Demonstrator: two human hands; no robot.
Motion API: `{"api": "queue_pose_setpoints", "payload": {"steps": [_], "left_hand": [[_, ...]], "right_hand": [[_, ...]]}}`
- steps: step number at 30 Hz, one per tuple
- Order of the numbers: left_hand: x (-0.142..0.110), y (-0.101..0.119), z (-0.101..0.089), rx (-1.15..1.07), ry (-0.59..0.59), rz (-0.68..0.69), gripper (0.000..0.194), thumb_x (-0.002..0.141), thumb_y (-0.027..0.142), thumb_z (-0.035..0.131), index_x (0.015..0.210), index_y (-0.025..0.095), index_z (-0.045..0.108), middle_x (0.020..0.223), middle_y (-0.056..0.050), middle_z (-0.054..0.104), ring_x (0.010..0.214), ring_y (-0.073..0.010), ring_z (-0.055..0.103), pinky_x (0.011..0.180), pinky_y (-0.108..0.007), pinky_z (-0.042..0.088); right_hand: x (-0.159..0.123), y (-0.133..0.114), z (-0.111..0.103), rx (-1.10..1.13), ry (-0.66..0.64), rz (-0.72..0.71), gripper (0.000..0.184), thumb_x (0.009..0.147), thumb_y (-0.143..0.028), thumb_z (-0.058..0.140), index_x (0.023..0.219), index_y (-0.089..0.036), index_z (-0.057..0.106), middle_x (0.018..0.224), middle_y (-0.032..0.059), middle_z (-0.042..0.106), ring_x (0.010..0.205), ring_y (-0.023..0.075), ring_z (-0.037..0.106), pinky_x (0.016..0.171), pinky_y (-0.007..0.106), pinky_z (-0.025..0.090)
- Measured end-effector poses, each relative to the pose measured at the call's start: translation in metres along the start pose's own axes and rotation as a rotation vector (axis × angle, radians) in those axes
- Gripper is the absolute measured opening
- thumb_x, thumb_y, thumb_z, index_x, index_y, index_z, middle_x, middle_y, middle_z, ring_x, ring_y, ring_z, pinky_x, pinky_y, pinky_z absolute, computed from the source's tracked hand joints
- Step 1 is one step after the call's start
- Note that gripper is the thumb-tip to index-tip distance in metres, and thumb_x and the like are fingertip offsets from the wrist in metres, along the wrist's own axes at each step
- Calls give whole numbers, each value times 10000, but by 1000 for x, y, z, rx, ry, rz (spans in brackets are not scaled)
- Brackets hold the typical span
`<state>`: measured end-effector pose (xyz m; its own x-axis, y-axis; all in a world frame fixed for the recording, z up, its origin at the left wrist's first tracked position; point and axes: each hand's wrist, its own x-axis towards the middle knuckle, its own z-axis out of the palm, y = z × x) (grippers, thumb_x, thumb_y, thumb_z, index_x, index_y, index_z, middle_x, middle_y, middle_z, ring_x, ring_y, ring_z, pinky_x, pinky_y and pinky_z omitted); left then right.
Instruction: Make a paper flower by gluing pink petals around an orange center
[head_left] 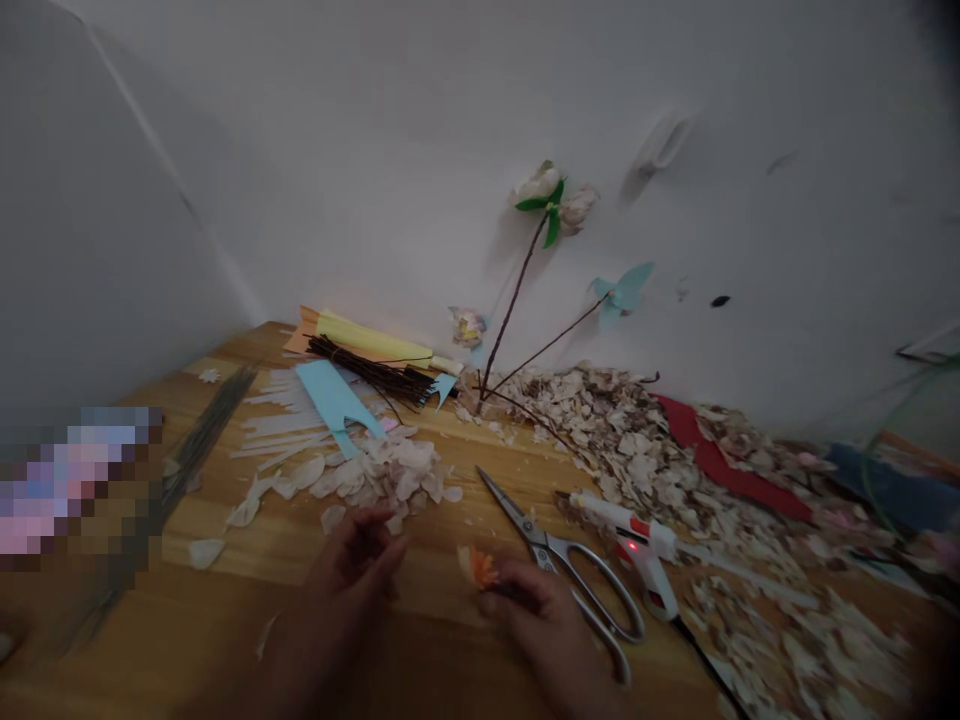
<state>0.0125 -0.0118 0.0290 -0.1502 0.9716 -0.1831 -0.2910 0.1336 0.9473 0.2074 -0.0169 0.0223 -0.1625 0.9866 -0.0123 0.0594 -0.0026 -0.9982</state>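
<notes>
My right hand pinches a small orange flower centre with a pale petal on its left side. Loosely curled, my left hand hovers over the wood with thumb and fingers apart and nothing visible in it. Just beyond its fingertips lies a heap of whitish petals. Silver scissors rest beside my right hand, blades pointing away from me. To their right is a white and red glue gun with a red light on and a black cord.
Brown stems, a blue paper piece and yellow paper rolls lie at the back. A flower on a stem leans against the wall. Dried petals and a red strip cover the right; grey wires lie left.
</notes>
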Motion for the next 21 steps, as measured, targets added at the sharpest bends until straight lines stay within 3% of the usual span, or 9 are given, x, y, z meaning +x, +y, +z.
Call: {"api": "queue_pose_setpoints", "payload": {"steps": [4,8,16,21], "left_hand": [[12,29,-7,145,121,168,295,477,381,813,638,192,654,586,45,628,488,-95,535,472,-198,460],[24,38,-18,215,161,175,209,526,338,796,675,214,717,624,32,700,579,-125,627,587,-211,517],[28,32,-21,156,95,71,279,506,298,802,759,194,749,670,-7,750,623,-181,679,649,-292,564],[28,25,-20,96,67,112,273,537,347,760,745,172,730,680,-12,711,602,-163,655,618,-290,565]], "right_hand": [[1,-3,-1,-547,13,-372,139,773,-152,573,796,-229,687,814,34,700,803,185,639,721,289,500],[0,3,4,-882,-37,-496,146,791,-113,540,791,-201,657,775,49,688,730,196,641,639,309,516],[0,7,6,-1195,4,-664,174,813,-118,483,766,-194,633,707,48,666,646,202,643,556,301,519],[2,13,7,-1178,82,-808,271,834,-105,393,784,-234,626,689,13,675,610,165,640,528,250,493]]}}
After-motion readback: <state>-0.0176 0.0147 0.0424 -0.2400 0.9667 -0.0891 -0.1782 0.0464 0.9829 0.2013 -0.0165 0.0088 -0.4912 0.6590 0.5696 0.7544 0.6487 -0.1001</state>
